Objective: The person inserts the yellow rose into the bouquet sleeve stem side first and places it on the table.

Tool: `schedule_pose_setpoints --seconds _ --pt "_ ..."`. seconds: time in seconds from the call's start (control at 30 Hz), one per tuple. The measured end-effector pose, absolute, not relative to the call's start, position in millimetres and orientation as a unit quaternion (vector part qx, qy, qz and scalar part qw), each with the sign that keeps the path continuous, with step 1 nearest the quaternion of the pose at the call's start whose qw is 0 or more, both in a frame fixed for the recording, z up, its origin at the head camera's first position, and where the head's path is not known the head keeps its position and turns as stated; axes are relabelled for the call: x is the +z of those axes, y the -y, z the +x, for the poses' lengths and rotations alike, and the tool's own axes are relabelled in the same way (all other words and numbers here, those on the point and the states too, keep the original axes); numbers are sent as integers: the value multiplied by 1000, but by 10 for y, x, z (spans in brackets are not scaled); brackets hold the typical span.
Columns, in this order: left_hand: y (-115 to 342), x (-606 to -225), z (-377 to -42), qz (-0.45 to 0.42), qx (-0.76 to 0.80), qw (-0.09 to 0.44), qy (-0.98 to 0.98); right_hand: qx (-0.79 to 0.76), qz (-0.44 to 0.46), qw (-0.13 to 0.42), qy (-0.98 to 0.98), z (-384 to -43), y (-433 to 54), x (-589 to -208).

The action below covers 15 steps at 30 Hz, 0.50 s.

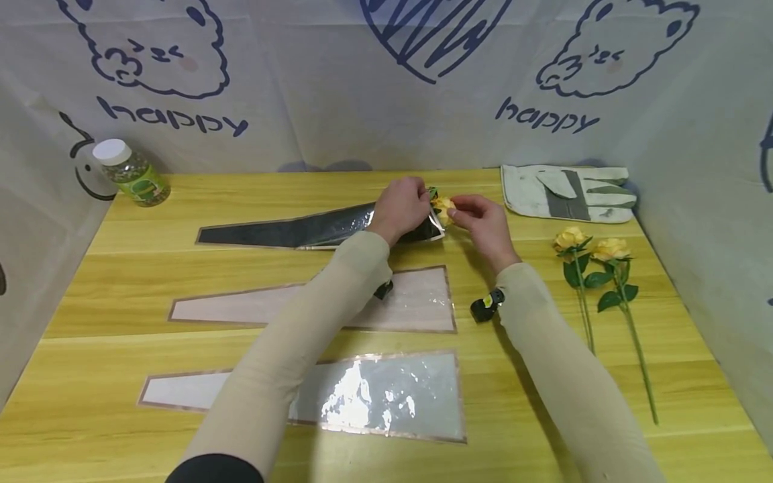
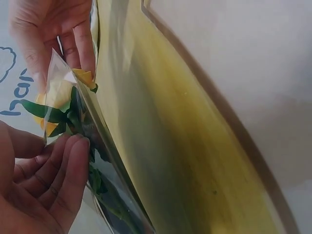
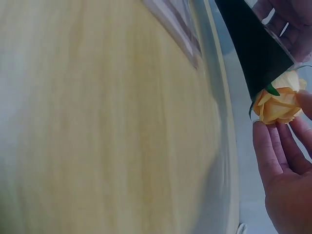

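Observation:
A yellow rose [image 1: 443, 208] lies with its stem inside a dark clear cone sleeve [image 1: 302, 231] at the back of the wooden table [image 1: 121, 295]. My left hand [image 1: 403, 204] grips the sleeve's wide open end. My right hand [image 1: 468, 209] pinches the bloom just outside that mouth. In the left wrist view the left fingers [image 2: 66, 170] hold the sleeve's film edge over the rose [image 2: 61, 92] and its leaves. In the right wrist view the right fingers [image 3: 280, 156] cup the bloom [image 3: 278, 105] at the tip of the sleeve [image 3: 256, 53].
Two more flat clear sleeves [image 1: 386, 302] [image 1: 374, 396] lie nearer to me. Two loose yellow roses [image 1: 572, 240] [image 1: 610, 251] lie on the right. A work glove [image 1: 568, 193] sits at the back right, a capped bottle [image 1: 129, 173] at the back left. Printed cloth walls surround the table.

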<state>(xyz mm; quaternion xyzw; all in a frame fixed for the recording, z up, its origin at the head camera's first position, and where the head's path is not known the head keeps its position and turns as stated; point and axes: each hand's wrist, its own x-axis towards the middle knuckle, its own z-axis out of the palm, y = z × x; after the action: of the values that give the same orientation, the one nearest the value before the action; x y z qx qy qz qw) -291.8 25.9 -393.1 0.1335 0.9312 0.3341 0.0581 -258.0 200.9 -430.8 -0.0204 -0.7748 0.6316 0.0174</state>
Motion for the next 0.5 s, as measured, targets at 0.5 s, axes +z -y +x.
schedule_pose_setpoints --seconds 0.5 --pt "-252 -3934 -2952 204 327 84 -919 615 -37 5 788 -2566 -2032 -4305"
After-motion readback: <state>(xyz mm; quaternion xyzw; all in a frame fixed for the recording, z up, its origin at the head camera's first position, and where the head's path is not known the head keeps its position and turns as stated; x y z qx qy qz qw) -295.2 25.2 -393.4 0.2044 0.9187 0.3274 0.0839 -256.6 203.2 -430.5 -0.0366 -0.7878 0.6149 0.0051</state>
